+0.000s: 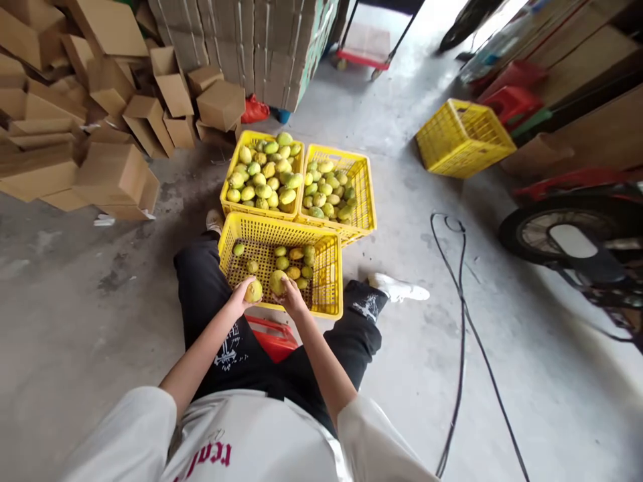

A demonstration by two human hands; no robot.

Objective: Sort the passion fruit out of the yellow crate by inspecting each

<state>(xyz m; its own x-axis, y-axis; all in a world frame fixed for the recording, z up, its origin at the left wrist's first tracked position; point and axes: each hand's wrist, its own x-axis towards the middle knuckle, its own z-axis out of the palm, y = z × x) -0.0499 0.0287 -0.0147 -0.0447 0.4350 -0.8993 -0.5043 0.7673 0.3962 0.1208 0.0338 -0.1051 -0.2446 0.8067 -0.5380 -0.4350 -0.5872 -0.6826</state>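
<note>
I sit on a red stool (274, 338) with a yellow crate (329, 294) between my legs; several yellow-green mangoes lie in it. My left hand (241, 298) is closed round one mango (254, 291) at the crate's near rim. My right hand (291, 294) grips a second mango (276, 281) just inside the same rim. Beyond it stand two more yellow crates side by side, the left crate (236, 157) heaped with mangoes, the right crate (364, 194) about half full.
Piled cardboard boxes (115, 174) fill the back left, with stacked cartons behind. An empty yellow crate (462, 137) sits at the right. A black cable (465, 321) trails over the concrete floor, and a motorbike wheel (567, 234) stands at far right.
</note>
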